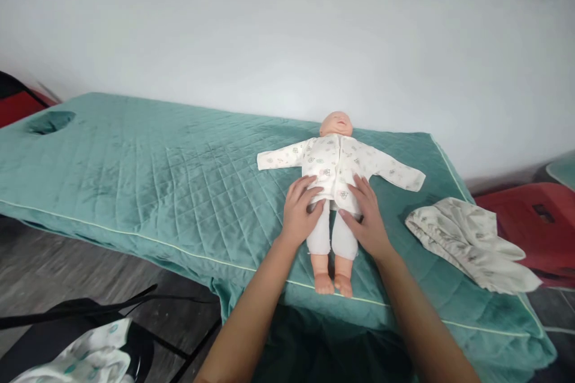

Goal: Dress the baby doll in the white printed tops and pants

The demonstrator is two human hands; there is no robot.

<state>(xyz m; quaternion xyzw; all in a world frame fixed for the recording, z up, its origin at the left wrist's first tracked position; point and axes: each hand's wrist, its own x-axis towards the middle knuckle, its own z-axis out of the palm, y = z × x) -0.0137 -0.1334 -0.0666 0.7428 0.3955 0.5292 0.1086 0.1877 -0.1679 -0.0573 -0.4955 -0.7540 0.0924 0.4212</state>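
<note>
Item: baby doll (336, 125), lying on its back on the near right part of a bed (157, 179) with a teal quilted cover.

- Long axis: runs near to far. The head points far, toward the wall (269, 42). The bare feet are near, at the bed's front edge. The sleeved arms spread left and right.
- Clothing: printed white top (335, 161), plain white trousers (321, 238).
- Position relative to the hands: directly ahead of both, centred between them.
- Left hand (300, 212): on the left side of the top's hem at the doll's waist, fingers loosely spread.
- Right hand (366, 215): mirrors it on the right side of the hem. Both are equally near and touch the cloth. It is not clear whether either hand pinches the hem or only presses on it.
- Nearby: folded cloth (467, 239) on the bed, to the right of the doll and apart from it. Printed cloth (85, 359) off the bed, near left.
</note>
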